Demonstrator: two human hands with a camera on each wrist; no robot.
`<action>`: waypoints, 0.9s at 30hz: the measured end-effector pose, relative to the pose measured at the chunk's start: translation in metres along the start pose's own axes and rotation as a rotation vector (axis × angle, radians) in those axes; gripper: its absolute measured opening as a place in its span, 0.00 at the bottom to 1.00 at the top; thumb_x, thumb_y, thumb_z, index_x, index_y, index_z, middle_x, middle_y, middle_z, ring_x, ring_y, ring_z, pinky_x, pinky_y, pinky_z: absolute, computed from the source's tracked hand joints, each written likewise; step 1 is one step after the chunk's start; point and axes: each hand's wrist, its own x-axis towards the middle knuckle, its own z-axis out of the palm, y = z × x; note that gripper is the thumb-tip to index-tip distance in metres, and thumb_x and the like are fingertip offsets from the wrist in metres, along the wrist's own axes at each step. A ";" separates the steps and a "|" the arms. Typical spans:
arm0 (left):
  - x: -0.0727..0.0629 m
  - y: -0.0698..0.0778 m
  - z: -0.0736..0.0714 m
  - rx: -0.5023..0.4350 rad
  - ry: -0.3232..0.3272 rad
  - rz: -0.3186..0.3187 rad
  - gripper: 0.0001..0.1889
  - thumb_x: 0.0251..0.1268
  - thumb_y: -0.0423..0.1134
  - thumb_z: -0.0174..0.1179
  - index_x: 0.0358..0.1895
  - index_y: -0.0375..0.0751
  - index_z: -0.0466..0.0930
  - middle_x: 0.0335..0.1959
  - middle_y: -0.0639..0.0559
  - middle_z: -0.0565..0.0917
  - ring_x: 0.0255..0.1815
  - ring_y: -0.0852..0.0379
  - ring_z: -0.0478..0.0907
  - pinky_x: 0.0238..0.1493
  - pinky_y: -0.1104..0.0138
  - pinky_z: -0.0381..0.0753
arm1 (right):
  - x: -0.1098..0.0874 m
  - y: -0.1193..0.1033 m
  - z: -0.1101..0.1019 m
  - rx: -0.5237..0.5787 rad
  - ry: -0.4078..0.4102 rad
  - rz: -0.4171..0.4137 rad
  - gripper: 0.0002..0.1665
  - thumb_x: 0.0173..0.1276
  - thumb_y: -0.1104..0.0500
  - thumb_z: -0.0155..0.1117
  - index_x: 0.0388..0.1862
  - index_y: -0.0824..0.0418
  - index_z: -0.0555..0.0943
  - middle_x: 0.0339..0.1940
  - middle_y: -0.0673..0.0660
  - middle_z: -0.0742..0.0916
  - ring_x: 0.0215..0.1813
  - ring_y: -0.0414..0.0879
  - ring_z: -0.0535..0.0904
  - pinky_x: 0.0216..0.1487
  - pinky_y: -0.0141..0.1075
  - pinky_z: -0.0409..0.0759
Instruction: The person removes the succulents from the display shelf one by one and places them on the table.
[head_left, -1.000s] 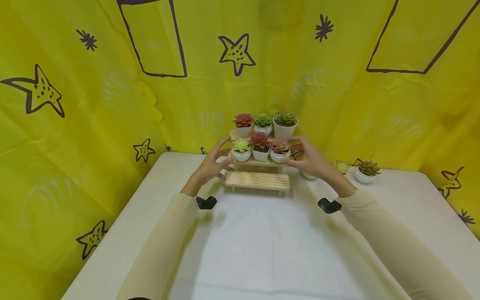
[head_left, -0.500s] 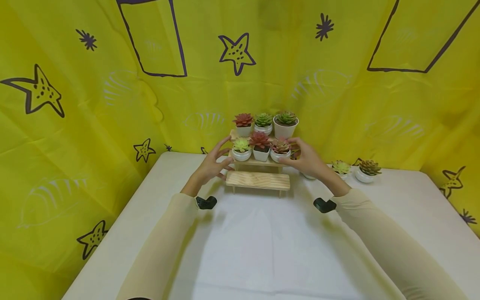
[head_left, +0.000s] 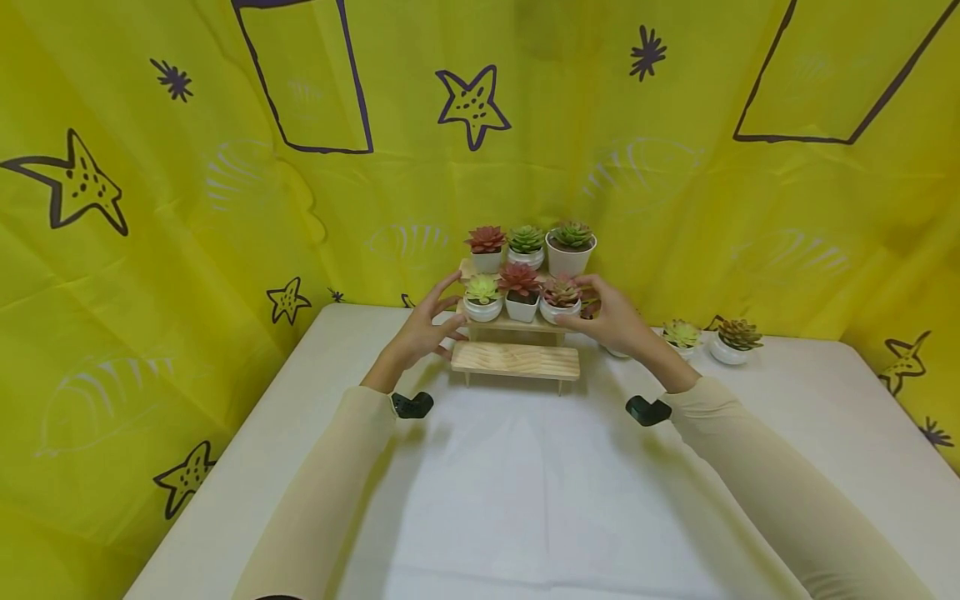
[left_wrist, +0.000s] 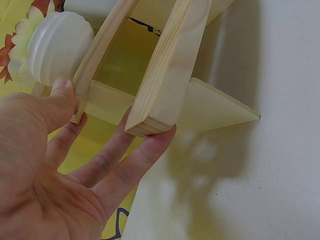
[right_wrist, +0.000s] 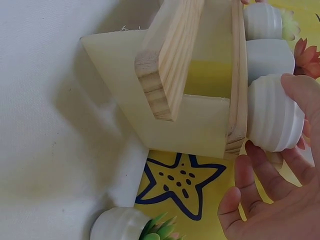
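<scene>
A tiered wooden plant stand (head_left: 516, 360) stands on the white table near the yellow curtain. My left hand (head_left: 420, 333) holds its left end. In the left wrist view, the thumb presses the middle shelf's end and the fingers touch the shelf ends from beneath. On the middle shelf sit a yellow-green succulent (head_left: 482, 292) in a ribbed white pot, a red succulent (head_left: 520, 283) in a square pot, and a pink succulent (head_left: 561, 292) at the right. My right hand (right_wrist: 280, 200) holds the pink one's ribbed pot (right_wrist: 275, 115) between thumb and fingers.
The top shelf bears a red succulent (head_left: 486, 240) and two green ones, a small one (head_left: 525, 242) and a larger one (head_left: 572, 242). Right of the stand are a yellow-green succulent (head_left: 681, 335) and a dark green one (head_left: 737, 337). Another white pot (right_wrist: 117, 225) is partly hidden behind my right arm.
My right hand has moved slightly left, and its thumb and fingers have come in around the pink succulent's pot. The left hand has stayed at the stand's left end.
</scene>
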 end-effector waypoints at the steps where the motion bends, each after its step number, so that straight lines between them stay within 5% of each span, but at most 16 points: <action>1: 0.000 0.000 0.000 0.000 -0.001 0.001 0.39 0.78 0.37 0.58 0.79 0.80 0.53 0.78 0.43 0.64 0.47 0.36 0.86 0.33 0.44 0.88 | 0.000 0.000 0.000 0.001 0.000 0.000 0.41 0.69 0.53 0.74 0.73 0.67 0.66 0.63 0.69 0.78 0.55 0.64 0.80 0.59 0.55 0.79; 27: -0.003 0.002 0.000 0.003 -0.003 0.011 0.39 0.79 0.37 0.58 0.80 0.79 0.52 0.79 0.42 0.63 0.47 0.35 0.86 0.32 0.46 0.88 | -0.006 -0.007 -0.010 -0.051 0.001 -0.041 0.40 0.66 0.54 0.76 0.71 0.67 0.70 0.59 0.69 0.80 0.55 0.63 0.79 0.58 0.54 0.79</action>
